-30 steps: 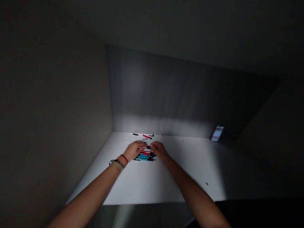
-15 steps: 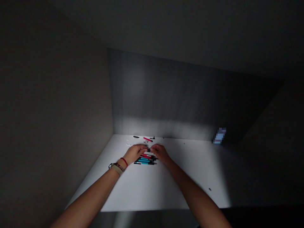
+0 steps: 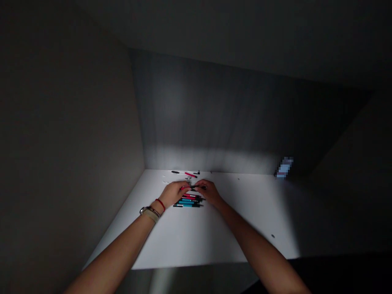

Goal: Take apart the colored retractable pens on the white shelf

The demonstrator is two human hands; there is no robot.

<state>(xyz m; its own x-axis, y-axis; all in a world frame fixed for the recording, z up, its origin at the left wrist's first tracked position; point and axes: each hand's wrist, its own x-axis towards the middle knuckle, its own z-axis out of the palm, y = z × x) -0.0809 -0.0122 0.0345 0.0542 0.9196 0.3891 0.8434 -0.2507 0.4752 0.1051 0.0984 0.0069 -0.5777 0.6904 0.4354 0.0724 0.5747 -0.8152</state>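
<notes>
Between my two hands a red and black pen [image 3: 192, 187] lies nearly level, just above the white table. My left hand [image 3: 171, 192], with a watch and bands at the wrist, pinches its red part. At the black end, my right hand [image 3: 210, 190] has its fingers closed on the pen. Right below the hands is a stack of pens laid side by side: red pens [image 3: 191, 197] on the far side and blue pens [image 3: 187, 206] nearer me. The left fingers partly cover them.
Near the back wall lie a black-tipped white pen piece [image 3: 175, 172], a red barrel [image 3: 191, 175] and a small black piece [image 3: 197, 172]. Small pale scraps [image 3: 165, 179] are left of them. A blurred, lit rectangular object [image 3: 284, 168] leans at the back right of the table [image 3: 183, 241].
More of the red and black pen now shows between my hands, where only a dark piece showed before. The hands stay close together; the view has tilted slightly.
</notes>
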